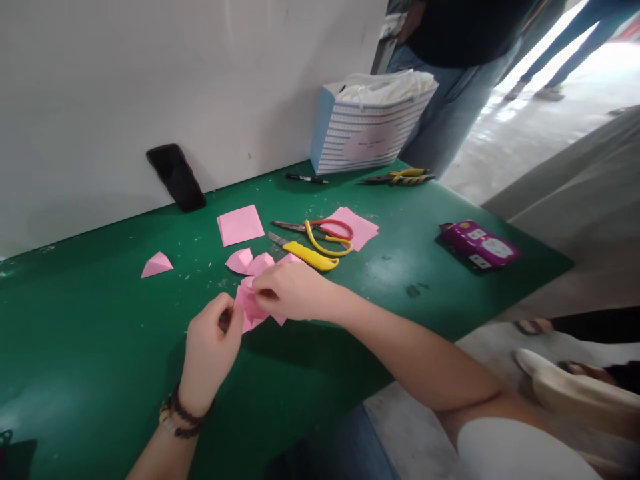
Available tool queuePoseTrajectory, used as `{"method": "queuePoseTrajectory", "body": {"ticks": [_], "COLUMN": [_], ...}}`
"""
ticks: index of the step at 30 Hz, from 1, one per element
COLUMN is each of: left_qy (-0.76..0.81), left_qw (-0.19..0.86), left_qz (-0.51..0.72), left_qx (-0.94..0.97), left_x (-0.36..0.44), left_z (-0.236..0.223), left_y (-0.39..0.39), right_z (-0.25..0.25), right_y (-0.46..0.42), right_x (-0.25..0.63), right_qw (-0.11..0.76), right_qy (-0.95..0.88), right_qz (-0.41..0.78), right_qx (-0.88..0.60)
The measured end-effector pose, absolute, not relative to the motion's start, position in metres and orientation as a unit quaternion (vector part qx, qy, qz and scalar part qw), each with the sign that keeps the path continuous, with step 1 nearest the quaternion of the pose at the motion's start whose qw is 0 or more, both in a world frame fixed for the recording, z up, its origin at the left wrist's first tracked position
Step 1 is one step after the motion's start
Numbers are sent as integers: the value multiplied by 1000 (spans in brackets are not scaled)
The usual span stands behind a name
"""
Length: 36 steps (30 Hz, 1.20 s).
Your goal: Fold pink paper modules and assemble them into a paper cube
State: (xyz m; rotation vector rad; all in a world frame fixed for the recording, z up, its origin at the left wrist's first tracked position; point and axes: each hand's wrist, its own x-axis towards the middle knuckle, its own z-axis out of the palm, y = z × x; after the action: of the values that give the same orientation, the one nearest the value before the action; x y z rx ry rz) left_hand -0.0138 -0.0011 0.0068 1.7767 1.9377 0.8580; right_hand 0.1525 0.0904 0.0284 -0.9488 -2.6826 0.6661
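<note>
Between my hands is a folded piece of pink paper (pixel 251 312), creased and partly opened out. My left hand (pixel 213 347) pinches its left edge between thumb and fingers. From the upper right, my right hand (pixel 293 291) grips the same paper with closed fingertips and hides part of it. Folded pink paper pieces (pixel 250 263) lie just beyond my fingers. A yellow utility knife (pixel 310 255) with its blade out rests behind my right hand, and scissors (pixel 327 233) with red and yellow handles lie beside it. One folded pink piece (pixel 157 265) sits apart on the left.
Two piles of pink squares, the left stack (pixel 241 225) and the right stack (pixel 353 225), lie on the green table (pixel 100 320). A phone (pixel 177 177) leans on the wall. Behind are a pen (pixel 307 179), pliers (pixel 400 177) and a striped bag (pixel 373 130). A purple packet (pixel 480 245) lies right. People stand nearby.
</note>
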Motion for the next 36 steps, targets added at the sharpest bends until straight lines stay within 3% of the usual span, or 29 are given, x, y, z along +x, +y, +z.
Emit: {"method": "queuePoseTrajectory", "body": {"ticks": [18,21,27,36], "left_qy": [680,682,617,667], "left_qw": [184,252,518,495], "left_qz": [330,362,393,431], "left_qx": [629,583,444,352], "left_x": [-12,-15,-11,1], "left_z": [6,7,2,-1], "left_y": [1,2,4,4], "right_z": [26,25,23,12], "right_y": [89,93,95,85], "right_x": [148,150,150,142], "right_qw": [166,205,280,278], "right_qy": [-918,-912,-891,-904], "right_qz": [221,213,210,151], "right_qx": [-284,-284,-290,-287]}}
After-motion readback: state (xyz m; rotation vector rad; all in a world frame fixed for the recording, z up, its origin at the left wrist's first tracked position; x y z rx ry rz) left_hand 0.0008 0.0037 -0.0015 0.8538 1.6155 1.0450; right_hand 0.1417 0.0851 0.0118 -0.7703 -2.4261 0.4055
